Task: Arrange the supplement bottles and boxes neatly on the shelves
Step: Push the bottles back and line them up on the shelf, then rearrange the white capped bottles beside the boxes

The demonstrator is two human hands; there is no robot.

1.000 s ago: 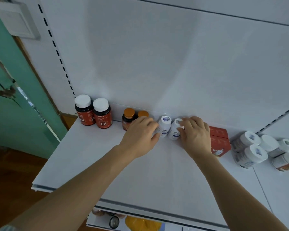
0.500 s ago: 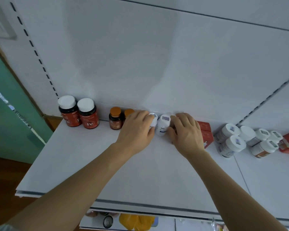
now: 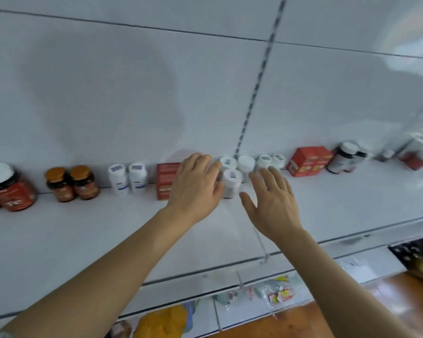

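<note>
Along the back of the white shelf (image 3: 83, 240) stand red-label bottles (image 3: 10, 191), two amber bottles with orange caps (image 3: 71, 184), two small white bottles (image 3: 127, 178) and a red box (image 3: 165, 181). Further right is a cluster of several white bottles, one (image 3: 231, 182) in front of the others (image 3: 246, 163). My left hand (image 3: 195, 186) hovers in front of the red box, fingers relaxed, its thumb beside the front white bottle. My right hand (image 3: 271, 201) is spread flat just right of that bottle and holds nothing.
Another red box (image 3: 308, 161) and a dark bottle with a white cap (image 3: 343, 157) stand to the right, with blurred packages (image 3: 420, 150) beyond. A lower shelf holds a yellow bag (image 3: 164, 323) and small packets (image 3: 279, 293). The view is motion-blurred.
Both hands left the two small white bottles and moved right to the cluster of white bottles. The view swung right, and the right hand's fingers spread.
</note>
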